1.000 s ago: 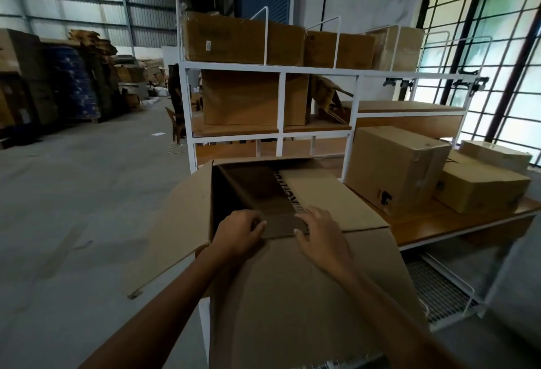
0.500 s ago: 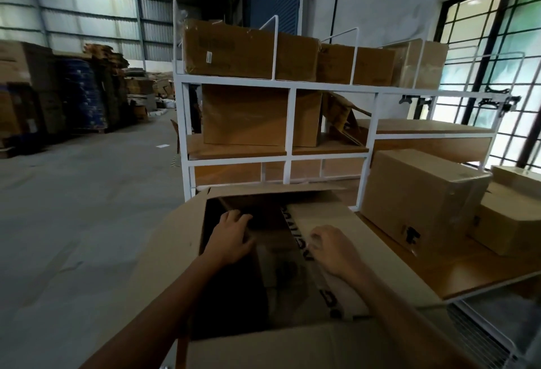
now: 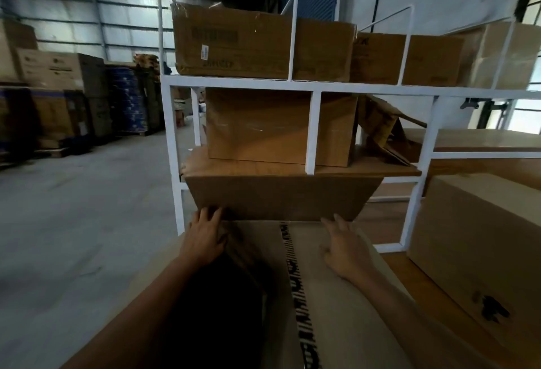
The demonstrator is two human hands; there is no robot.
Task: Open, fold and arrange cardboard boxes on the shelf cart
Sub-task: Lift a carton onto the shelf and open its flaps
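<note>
Just beyond both grips, the far flap (image 3: 281, 199) of the open cardboard box (image 3: 336, 310) stands up against the white shelf cart (image 3: 313, 87). My left grip (image 3: 205, 240) lies with straight fingers at the left end of the fold of this flap. My right grip (image 3: 345, 248) rests flat, fingers spread, on the inner flap (image 3: 322, 286) near the other end. Neither one closes around anything. I judge that they sit at the two ends of the fold line so that the flap bends evenly and does not tear.

The box is directly under the grips, in front of the cart's lower level; what it rests on I cannot tell. Below the left grip its inside is dark, so I cannot see any content. Above the grips a closed middle-shelf box (image 3: 257, 125) and a top-shelf box (image 3: 234, 40) sit with their contents hidden. To the right of the right grip a sealed box (image 3: 474, 237) stands on the wooden board (image 3: 409, 275).
</note>
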